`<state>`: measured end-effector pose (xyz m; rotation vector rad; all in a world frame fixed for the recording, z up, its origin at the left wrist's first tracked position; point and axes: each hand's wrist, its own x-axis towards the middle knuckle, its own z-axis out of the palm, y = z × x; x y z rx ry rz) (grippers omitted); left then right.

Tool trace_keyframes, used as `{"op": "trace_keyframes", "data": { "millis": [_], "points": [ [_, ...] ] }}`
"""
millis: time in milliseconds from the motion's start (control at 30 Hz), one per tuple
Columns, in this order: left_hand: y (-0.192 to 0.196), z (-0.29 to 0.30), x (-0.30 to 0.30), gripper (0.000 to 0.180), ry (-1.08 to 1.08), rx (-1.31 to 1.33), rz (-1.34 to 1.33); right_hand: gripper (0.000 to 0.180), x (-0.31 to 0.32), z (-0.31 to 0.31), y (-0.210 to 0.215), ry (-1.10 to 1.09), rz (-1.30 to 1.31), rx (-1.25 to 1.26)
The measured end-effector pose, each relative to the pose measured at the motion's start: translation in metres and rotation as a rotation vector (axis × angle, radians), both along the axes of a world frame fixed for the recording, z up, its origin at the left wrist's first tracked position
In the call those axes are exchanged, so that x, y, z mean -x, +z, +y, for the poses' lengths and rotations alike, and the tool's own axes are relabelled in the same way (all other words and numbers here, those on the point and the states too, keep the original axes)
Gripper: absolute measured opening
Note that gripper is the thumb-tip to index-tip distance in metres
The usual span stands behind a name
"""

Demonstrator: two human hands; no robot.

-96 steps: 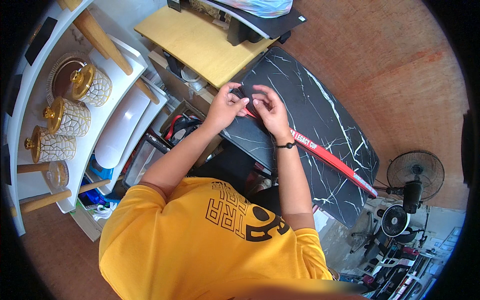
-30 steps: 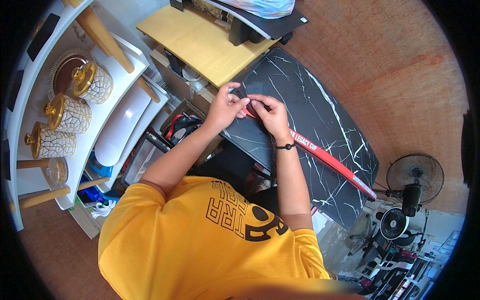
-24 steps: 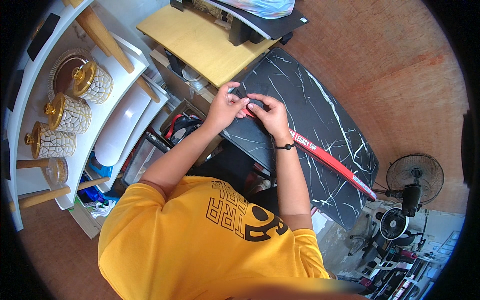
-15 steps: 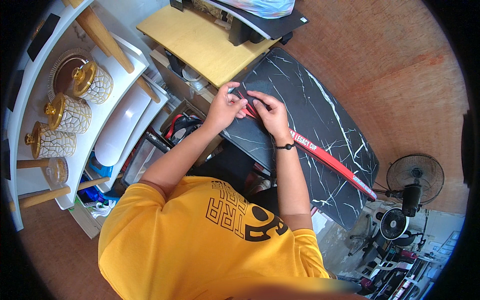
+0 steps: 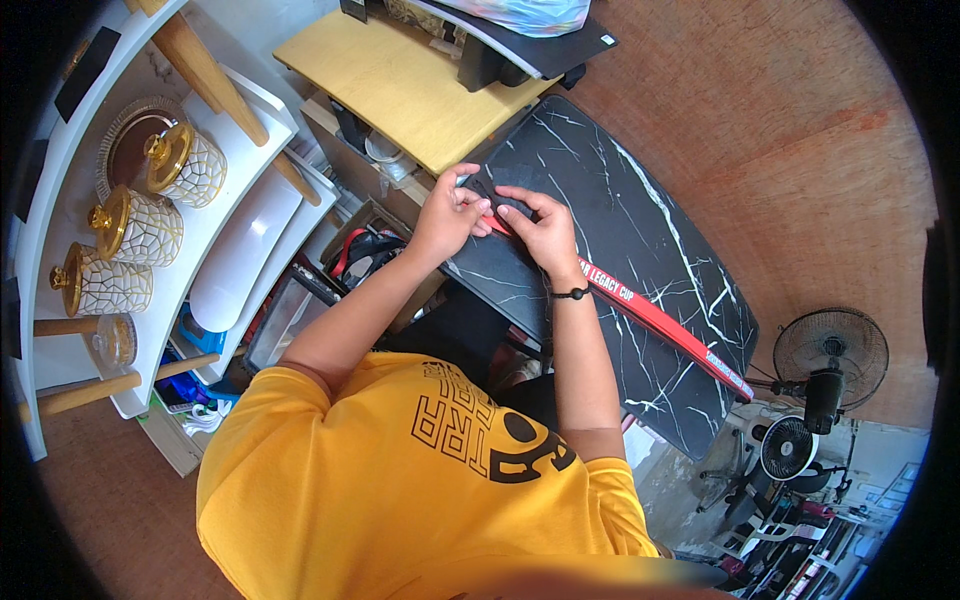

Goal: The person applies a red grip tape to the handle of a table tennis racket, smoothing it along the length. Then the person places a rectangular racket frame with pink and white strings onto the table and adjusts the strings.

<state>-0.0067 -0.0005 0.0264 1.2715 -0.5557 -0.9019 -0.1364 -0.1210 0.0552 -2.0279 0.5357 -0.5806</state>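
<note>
Nearest the body, the right hand (image 5: pixel 543 228) lies fingers down on the black marble-patterned table (image 5: pixel 640 270), pressing the near end of a red strap (image 5: pixel 660 322) that runs away along the table's edge. Just beside it, the left hand (image 5: pixel 447 212) pinches the same strap end with thumb and fingers closed together. Beyond the table stands a yellow wooden desk (image 5: pixel 400 85).

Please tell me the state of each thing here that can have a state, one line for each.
Left hand: pinching the red strap's end.
Right hand: pressing the red strap, which lies flat across the black marble table.
Gold-lidded jars: lids on.
Fan: upright; running or not, unclear.
</note>
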Motion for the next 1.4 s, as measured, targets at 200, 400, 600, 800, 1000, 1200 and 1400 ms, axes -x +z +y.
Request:
{"op": "trace_keyframes", "data": {
  "millis": [200, 400, 600, 800, 1000, 1200, 1400],
  "points": [
    [0.0015, 0.0006, 0.0016, 0.053, 0.003, -0.006, -0.016, 0.029, 0.0003, -0.0005, -0.0007, 0.016, -0.023, 0.041],
    [-0.0013, 0.0002, 0.0006, 0.052, 0.003, -0.009, -0.011, 0.029, 0.0001, -0.0006, -0.0007, 0.019, -0.023, 0.043],
    [-0.0031, 0.0000, 0.0007, 0.052, 0.001, -0.005, -0.010, 0.030, 0.0000, -0.0009, -0.0011, 0.009, -0.010, 0.051],
    [-0.0018, 0.0010, 0.0025, 0.052, 0.014, 0.000, -0.014, 0.027, -0.0012, -0.0006, -0.0011, -0.004, -0.006, 0.006],
    [-0.0016, 0.0012, 0.0030, 0.051, 0.010, -0.010, -0.015, 0.027, -0.0042, -0.0006, -0.0020, 0.035, -0.142, 0.046],
    [-0.0034, 0.0009, 0.0014, 0.051, 0.003, 0.011, 0.003, 0.028, 0.0000, -0.0014, -0.0025, 0.022, -0.037, 0.058],
    [-0.0005, 0.0026, 0.0024, 0.051, 0.000, -0.008, -0.022, 0.029, -0.0002, -0.0023, -0.0013, 0.023, -0.012, 0.089]
  ]
}}
